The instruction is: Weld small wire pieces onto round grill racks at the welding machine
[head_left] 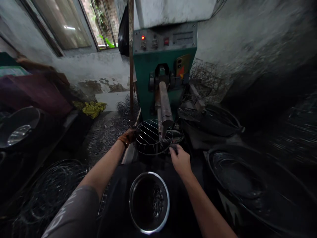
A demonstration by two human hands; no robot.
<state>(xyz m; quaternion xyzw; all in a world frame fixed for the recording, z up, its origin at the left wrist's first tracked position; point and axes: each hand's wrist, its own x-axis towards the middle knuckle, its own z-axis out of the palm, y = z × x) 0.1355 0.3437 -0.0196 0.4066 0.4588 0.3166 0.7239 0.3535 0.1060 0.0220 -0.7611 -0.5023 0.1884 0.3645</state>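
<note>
A round wire grill rack (148,136) lies under the metal arm (165,106) of a green machine (162,62). My left hand (128,136), in a brown glove, holds the rack's left rim. My right hand (180,159) is bare and grips the rack's near right edge with closed fingers. A shiny round metal bowl (149,202) sits in my lap just below both hands.
Piles of wire rings (56,185) lie at the left. Large dark tubs (247,185) stand at the right. A tangle of wire (208,77) sits beside the machine. A metal pot (18,127) is at far left. A rusty pole (131,49) rises by the machine.
</note>
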